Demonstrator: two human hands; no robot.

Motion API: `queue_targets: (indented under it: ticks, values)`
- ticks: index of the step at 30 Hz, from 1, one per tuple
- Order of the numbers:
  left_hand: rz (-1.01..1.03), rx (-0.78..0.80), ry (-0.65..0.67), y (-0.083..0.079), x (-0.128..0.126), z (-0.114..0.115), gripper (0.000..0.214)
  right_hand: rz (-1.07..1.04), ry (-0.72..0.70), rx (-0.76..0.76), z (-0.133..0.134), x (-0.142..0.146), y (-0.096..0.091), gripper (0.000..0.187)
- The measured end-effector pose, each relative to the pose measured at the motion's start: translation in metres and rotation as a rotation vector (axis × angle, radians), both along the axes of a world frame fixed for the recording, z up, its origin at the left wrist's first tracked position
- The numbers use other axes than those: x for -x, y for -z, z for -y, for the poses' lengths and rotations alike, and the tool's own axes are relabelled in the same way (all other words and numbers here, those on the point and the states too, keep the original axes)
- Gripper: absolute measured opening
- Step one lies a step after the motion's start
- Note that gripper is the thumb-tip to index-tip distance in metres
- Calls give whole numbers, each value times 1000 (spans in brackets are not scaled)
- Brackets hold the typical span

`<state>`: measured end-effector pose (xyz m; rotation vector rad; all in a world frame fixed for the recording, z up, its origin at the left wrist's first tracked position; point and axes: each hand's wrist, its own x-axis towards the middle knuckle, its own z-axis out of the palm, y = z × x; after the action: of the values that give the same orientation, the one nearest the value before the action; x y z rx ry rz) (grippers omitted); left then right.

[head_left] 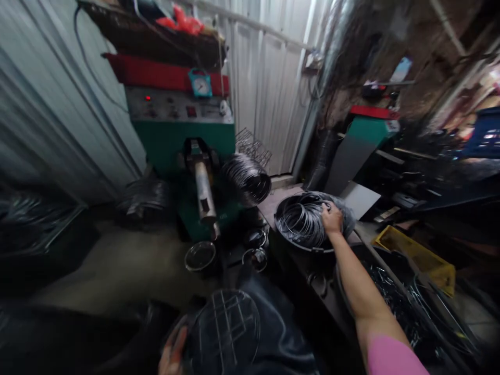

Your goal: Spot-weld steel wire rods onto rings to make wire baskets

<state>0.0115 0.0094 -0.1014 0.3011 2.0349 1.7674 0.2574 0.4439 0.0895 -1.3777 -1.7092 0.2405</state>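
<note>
My right hand (332, 216) reaches out to a round black basin (308, 250) full of thin metal wire rings (299, 221). Its fingers are closed on rings at the right side of the pile; how many is unclear. Low in the view, my left hand (172, 354) curls its fingers at the left edge of a round wire rack (230, 328) with a grid of crossing bars. That rack lies over dark, shiny cloth on my lap. Blur and shadow partly hide the left fingers' contact with it.
Ahead stands a green machine (183, 135) with a cylindrical arm (205, 192). A coil of wire rings (250, 179) hangs beside it. At right are a tub of metal pieces (385, 291), a yellow crate (416, 258) and another green machine (367, 133).
</note>
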Motion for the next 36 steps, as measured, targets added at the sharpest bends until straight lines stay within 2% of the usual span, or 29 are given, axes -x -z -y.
queue_targets:
  ticks: [2, 3, 7, 8, 9, 11, 14, 18, 30, 33, 36]
  values:
    - [80, -75, -83, -5, -13, 5, 42, -169, -195, 2, 36, 5, 9, 31]
    - [126, -97, -94, -8, -18, 4, 42, -244, -297, 67, 59, 12, 18, 30]
    - [371, -234, -195, -12, -26, -4, 49, -325, -619, 595, 166, 55, 75, 33]
    - [420, -263, -208, -12, -25, -5, 50, -326, -687, 684, 190, 66, 92, 32]
    - [460, -283, -209, -11, -24, -5, 52, -328, -735, 746, 210, 76, 107, 30]
    - [502, -293, -191, -9, -23, -1, 53, -323, -730, 790, 236, 90, 134, 27]
    - [457, -296, -169, -4, -21, 6, 53, -263, -686, 807, 246, 95, 160, 24]
    - [366, -215, -2, -1, -18, 11, 54, -208, -733, 791, 245, 84, 173, 29]
    - [-70, 321, 360, 5, 8, 7, 47, 20, -834, 794, 238, 85, 178, 35]
    - [-198, 442, 528, 0, 16, 15, 50, 54, -895, 832, 234, 79, 175, 38]
    - [-176, 459, 772, -11, 29, 31, 61, 53, -952, 934, 232, 70, 168, 46]
